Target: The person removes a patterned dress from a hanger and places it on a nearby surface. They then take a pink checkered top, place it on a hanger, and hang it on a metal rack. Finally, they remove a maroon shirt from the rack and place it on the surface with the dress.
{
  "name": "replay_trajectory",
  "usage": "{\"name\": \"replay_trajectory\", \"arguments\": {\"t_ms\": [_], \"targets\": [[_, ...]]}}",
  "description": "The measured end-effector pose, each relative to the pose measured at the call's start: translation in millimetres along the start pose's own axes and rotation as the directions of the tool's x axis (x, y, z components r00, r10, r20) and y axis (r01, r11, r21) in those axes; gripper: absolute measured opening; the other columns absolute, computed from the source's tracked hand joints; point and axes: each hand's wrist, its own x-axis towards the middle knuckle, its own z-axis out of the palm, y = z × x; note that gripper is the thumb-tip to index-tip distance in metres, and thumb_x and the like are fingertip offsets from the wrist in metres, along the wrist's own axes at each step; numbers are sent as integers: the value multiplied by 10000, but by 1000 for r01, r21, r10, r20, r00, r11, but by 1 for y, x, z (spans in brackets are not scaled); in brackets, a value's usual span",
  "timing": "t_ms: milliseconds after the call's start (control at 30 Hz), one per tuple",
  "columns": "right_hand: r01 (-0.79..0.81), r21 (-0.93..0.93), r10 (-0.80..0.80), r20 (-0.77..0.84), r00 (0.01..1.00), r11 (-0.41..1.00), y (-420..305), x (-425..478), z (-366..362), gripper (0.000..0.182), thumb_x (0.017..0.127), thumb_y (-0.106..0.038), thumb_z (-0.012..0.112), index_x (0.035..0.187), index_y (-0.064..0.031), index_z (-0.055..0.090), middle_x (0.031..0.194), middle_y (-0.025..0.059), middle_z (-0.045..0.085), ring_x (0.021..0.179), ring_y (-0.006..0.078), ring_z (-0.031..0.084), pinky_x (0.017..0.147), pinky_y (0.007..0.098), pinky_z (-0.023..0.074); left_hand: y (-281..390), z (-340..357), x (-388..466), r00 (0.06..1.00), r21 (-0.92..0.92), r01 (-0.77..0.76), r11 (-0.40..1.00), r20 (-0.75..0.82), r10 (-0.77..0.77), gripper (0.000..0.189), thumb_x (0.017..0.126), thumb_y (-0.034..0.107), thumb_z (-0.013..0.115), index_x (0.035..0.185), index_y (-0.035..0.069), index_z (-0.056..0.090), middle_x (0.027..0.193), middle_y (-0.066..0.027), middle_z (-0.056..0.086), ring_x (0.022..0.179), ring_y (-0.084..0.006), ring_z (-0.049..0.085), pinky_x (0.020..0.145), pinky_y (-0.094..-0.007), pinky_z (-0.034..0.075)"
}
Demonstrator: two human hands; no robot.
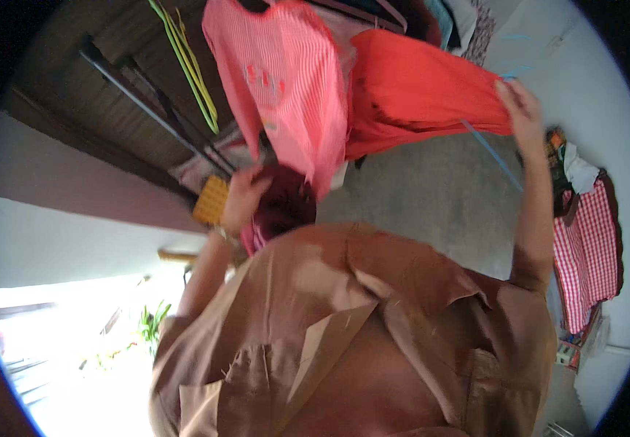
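My right hand (521, 106), arm stretched out, grips the far right end of a bright red cloth garment (429, 93). The garment is drawn out sideways and creased, with dark marks on its left part. Beside it hangs a pink striped shirt (287, 71) with a red print, partly overlapping it. My left hand (245, 194) is blurred and touches a dark maroon cloth (287, 199) below the shirt; its grip on the cloth is unclear. Thin blue strips (492, 155) show near the red garment's right end.
More clothes (446, 24) hang at the top. Dark poles (145, 98) and yellow-green straps (189, 71) are at upper left, a yellow woven object (211, 199) by my left wrist. On the right, a red-checked cloth (588, 251) lies near the white wall (593, 109). Grey floor (429, 202) shows between my arms.
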Motion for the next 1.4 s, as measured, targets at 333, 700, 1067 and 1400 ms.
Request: {"name": "replay_trajectory", "arguments": {"t_ms": [333, 700, 1067, 1400], "targets": [[-141, 4, 132, 322, 937, 990, -59, -146, -72, 192, 897, -167, 642, 841, 10, 594, 809, -2, 571, 756, 80, 511, 707, 220, 404, 88, 66, 61, 941, 31, -111, 993, 326, 95, 284, 854, 109, 589, 1092, -40, 635, 937, -116, 688, 860, -156, 637, 810, -294, 500], [38, 158, -123, 574, 809, 987, -80, -141, 60, 213, 818, -196, 715, 884, 0, 661, 1125, 182, 584, 957, 244, 581, 771, 341, 442, 191, 178, 87, 648, -130, -452, 882, 632, 425, 265, 880, 181, 612, 1065, -6, 646, 780, -69, 662, 724, -106, 586, 686, -276, 497], [-84, 192, 14, 337, 942, 978, -136, -142, -3, 151, 821, -73, 685, 941, 16, 696, 834, 28, 570, 764, 79, 519, 675, 210, 393, 108, 202, 71, 599, -475, -147, 868, 656, 460, 385, 902, 152, 644, 1241, 31, 506, 1106, -20, 622, 1016, -114, 565, 916, -262, 450], [-396, -54, 400, 113, 910, 917, -118, -189, -72, 136, 853, -95, 692, 885, 36, 682, 751, 15, 606, 680, 72, 501, 634, 228, 405, 22, 263, 112, 794, -358, -42, 933, 555, 249, 235, 903, 162, 621, 1090, 21, 600, 934, -77, 659, 857, -143, 619, 771, -299, 496]]}}
